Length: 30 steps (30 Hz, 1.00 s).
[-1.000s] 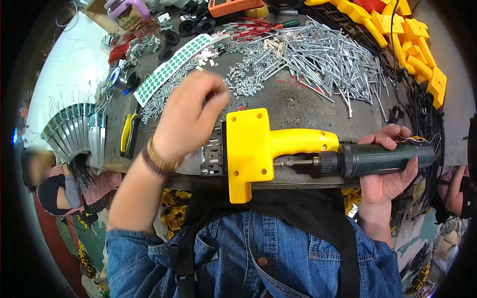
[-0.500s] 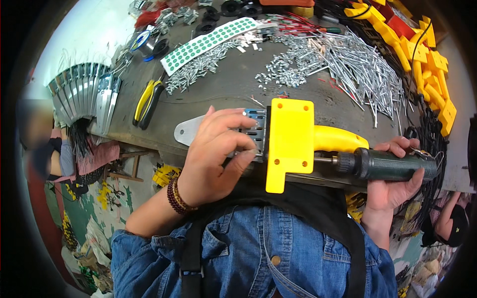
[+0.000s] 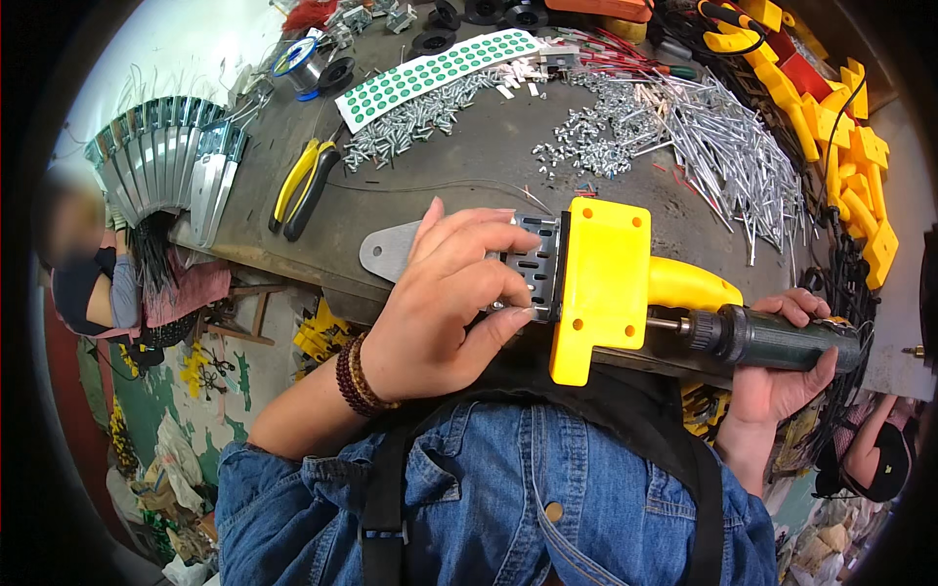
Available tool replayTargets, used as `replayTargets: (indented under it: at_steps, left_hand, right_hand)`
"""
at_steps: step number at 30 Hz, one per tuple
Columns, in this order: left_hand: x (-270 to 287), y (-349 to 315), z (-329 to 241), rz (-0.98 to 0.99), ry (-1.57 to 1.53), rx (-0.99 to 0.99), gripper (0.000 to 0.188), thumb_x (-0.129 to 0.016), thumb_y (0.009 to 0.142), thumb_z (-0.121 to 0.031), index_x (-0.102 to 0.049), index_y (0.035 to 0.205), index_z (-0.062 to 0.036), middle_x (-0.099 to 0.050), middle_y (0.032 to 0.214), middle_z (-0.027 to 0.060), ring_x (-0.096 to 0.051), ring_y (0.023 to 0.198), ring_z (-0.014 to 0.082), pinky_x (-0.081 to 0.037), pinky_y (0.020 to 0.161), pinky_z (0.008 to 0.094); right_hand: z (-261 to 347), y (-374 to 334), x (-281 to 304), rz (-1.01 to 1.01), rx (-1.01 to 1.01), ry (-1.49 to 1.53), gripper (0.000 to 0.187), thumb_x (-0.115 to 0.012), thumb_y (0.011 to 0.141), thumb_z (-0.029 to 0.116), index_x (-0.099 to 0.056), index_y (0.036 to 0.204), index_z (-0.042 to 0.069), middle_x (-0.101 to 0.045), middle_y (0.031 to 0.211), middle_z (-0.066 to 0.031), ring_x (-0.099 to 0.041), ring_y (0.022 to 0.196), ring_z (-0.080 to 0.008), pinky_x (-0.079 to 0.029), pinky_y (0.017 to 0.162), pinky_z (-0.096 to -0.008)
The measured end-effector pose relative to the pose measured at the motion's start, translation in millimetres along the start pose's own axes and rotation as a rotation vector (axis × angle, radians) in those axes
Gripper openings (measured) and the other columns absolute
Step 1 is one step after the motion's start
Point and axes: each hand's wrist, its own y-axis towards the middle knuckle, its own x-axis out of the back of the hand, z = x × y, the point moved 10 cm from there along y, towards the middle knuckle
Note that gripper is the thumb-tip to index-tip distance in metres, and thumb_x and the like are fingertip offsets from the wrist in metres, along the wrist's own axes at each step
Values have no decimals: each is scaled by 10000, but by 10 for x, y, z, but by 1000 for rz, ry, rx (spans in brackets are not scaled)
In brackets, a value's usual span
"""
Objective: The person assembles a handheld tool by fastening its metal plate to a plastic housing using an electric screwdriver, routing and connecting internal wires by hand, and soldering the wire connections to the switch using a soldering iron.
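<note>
One yellow tool, left hand fingers holding its slotted metal end; right hand fingers around one green screwdriver.

The housing is flanked by the left hand on its left and by the driver, held in the right hand, on its right. Behind them on the bench, rods are heaped at right and screws at left (bordered behind by the sticker sheet). Pliers are laid left of the screws; blades are fanned farther left.
</note>
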Motion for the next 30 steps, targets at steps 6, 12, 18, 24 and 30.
replayTargets:
  at_steps: [6,12,18,24,30]
  left_hand:
    - [-13,-28,11,-32,16,-5,165,-734,774,-98,-607,878,-111,-599,1227,71,-508,1252,330,-209,1084,663]
    - [-9,-41,1,-72,25,-3,183,-755,766,-122,-610,879,-119,-609,1215,51,-530,1226,312,-223,1089,640]
    - [-4,-36,27,-77,24,20,128,-750,778,-142,-647,850,-114,-612,1254,78,-536,1243,321,-224,1111,624]
    - [-25,-54,17,-80,64,0,136,-750,781,-143,-655,874,-118,-612,1253,74,-541,1237,304,-229,1112,617]
    - [-44,-45,20,-61,44,5,148,-755,779,-145,-650,881,-124,-616,1252,69,-559,1215,289,-220,1117,606]
  right_hand:
    - [-6,-1,6,3,10,-1,466,-782,766,128,-524,1154,106,-506,1085,-49,-545,988,-173,-347,1079,-429]
    - [-29,8,-7,11,1,15,491,-789,747,101,-518,1157,116,-503,1071,-46,-548,977,-170,-351,1091,-414]
    - [-37,14,21,-21,9,19,545,-801,723,76,-512,1183,126,-501,1065,-40,-548,961,-169,-355,1091,-410]
    - [-37,17,48,-23,6,35,551,-802,715,67,-517,1182,130,-499,1059,-37,-547,957,-169,-356,1092,-414]
    - [-31,8,63,-8,-2,72,562,-812,692,56,-526,1170,125,-500,1059,-39,-545,955,-171,-356,1091,-413]
